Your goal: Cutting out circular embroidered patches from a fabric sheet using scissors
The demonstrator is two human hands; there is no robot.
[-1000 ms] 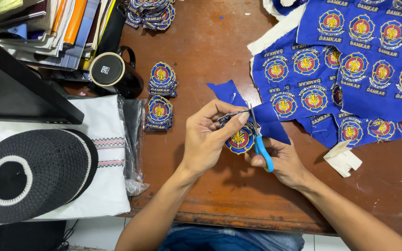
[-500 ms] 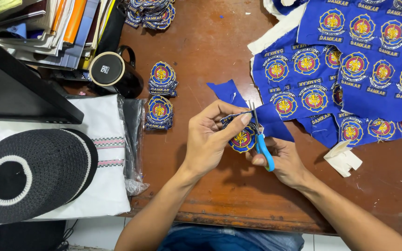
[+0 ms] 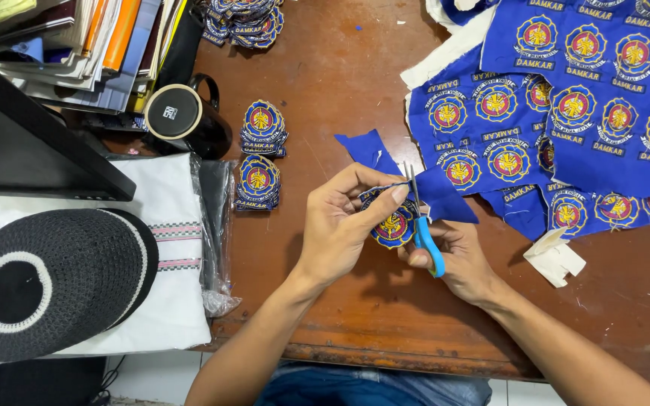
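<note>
Little is changing since the earlier frames: your hands are staying at the middle of the tabletop (image 3: 340, 83), and the scissors are sitting a touch lower along the badge's edge.

Your left hand (image 3: 340, 229) is pinching a round embroidered badge (image 3: 394, 225), thumb and fingers closed on its upper rim, holding it just above the worn, reddish-brown wood. The badge is stitched in blue with a yellow and red centre, and a ragged strip of plain blue cloth (image 3: 374, 154) is trailing from it toward the top.

Your right hand (image 3: 453, 256) is gripping small scissors (image 3: 421, 218) with bright blue plastic handles, fingers curled through and around them. The thin metal blades are pointing up, touching the badge's right edge; you cannot tell how far apart they are standing.

To your right, a big sheet of blue fabric (image 3: 603, 98) is lying flat, covered in rows of the same round badges. Two neat stacks of cut badges (image 3: 259, 158) are sitting to your left, beside a black cylindrical mug (image 3: 182, 113). Farther left, a knitted black cap with a white ring (image 3: 39, 286) is resting on folded white cloth (image 3: 167, 301). Pale scraps of backing (image 3: 554, 259) are lying near your right wrist.
</note>
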